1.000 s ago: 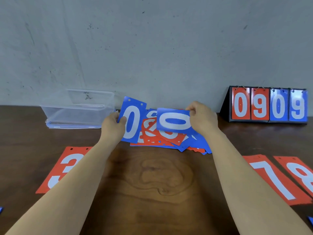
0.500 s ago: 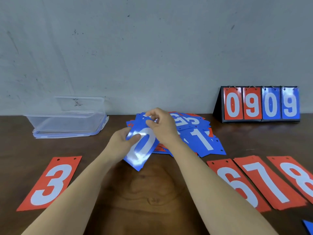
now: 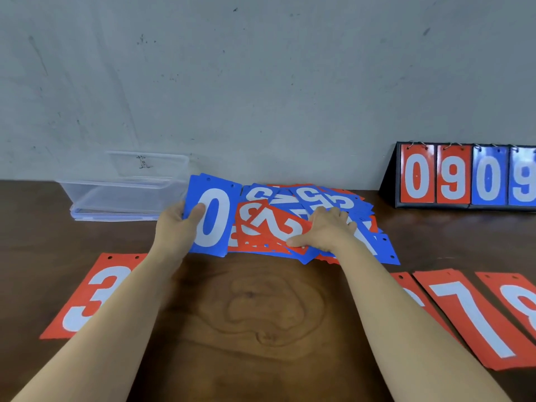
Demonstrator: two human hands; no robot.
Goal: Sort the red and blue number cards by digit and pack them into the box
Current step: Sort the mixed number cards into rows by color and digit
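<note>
My left hand point(image 3: 181, 224) grips blue 0 cards point(image 3: 213, 219) by their left edge, thumb on the face, held upright just left of a mixed pile of red and blue number cards point(image 3: 327, 198). My right hand point(image 3: 327, 230) lies on that pile, fingers spread over the blue cards and thumb on a red 2 card point(image 3: 272, 224). A red 3 card point(image 3: 95, 294) lies at the near left. Red 6 point(image 3: 406, 285), 7 point(image 3: 470, 317) and 8 point(image 3: 516, 300) cards lie at the near right. The clear plastic box point(image 3: 124, 195) stands open at the back left.
A black flip scoreboard point(image 3: 464, 178) showing 0 9 0 9 stands at the back right against the grey wall. The dark wooden table point(image 3: 261, 314) runs between my forearms.
My left hand has raised the blue 0 cards to the left of the pile. My right hand let go of them and moved right onto the pile.
</note>
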